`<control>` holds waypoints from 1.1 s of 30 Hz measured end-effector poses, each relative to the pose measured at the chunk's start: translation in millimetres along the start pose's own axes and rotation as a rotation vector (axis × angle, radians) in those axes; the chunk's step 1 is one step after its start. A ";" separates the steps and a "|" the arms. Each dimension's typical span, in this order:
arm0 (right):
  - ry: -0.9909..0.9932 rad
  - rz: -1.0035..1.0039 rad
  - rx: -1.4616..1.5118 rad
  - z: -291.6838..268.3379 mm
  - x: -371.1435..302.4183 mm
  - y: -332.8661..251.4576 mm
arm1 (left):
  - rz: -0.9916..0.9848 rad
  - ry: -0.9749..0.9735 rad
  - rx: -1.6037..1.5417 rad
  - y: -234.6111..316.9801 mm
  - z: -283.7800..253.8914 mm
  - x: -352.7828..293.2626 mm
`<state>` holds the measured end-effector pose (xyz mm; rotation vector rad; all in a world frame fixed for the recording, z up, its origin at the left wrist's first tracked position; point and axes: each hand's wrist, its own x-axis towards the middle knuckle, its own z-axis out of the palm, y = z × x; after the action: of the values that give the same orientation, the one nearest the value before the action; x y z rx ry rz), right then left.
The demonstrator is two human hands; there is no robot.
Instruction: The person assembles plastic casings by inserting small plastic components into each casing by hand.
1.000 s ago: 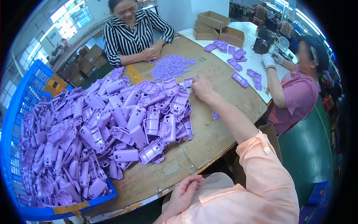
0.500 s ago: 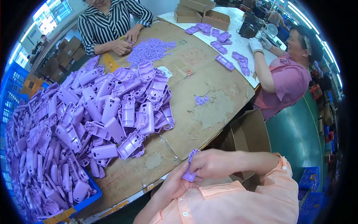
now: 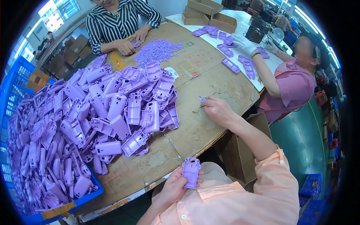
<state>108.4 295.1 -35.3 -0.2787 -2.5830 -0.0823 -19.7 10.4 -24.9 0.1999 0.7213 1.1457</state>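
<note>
My left hand (image 3: 176, 184) is closed round the lower part of a purple plastic casing (image 3: 191, 173), holding it upright near my body with its recessed inner side showing. Out over the cardboard-covered table, my right hand (image 3: 218, 110) has its fingers pinched together at a little heap of small purple pieces (image 3: 203, 99). The hand covers most of that heap, so whether a piece is between the fingertips is hidden. A big mound of similar purple casings (image 3: 116, 108) rises to the left of both hands.
A blue crate (image 3: 88, 197) packed with casings stands at left. Across the table, a person in stripes handles something beside a larger heap of small purple pieces (image 3: 157, 50). At right, a gloved person works over casings (image 3: 230, 65) on a white tabletop. A cardboard box (image 3: 243, 150) stands below the table edge.
My right hand has left the casing and moved up and away to the small heap. The casing in my left hand now faces up. The gloved person's hand has reached further left.
</note>
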 end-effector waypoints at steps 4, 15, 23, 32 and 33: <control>-0.059 0.017 0.010 -0.4 5.8 6.7 | 0.019 0.080 0.110 0.0 8.3 -1.0; -0.049 0.292 0.537 -20.3 1.7 -80.1 | 0.098 0.128 0.014 -1.1 -3.2 -7.8; 0.164 -0.027 0.599 -52.4 7.0 -145.9 | 0.290 0.175 0.027 7.1 14.0 -7.4; 0.178 -0.119 0.464 -44.5 -0.5 -163.7 | 0.355 0.179 0.044 -1.5 14.2 -12.0; 0.177 -0.118 0.464 -44.7 -0.4 -164.4 | 0.354 0.183 0.041 -2.8 13.3 -11.8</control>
<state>96.2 129.3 2.2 0.0516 -2.3561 0.4253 -12.0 1.6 -11.2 0.2668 0.8957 1.5004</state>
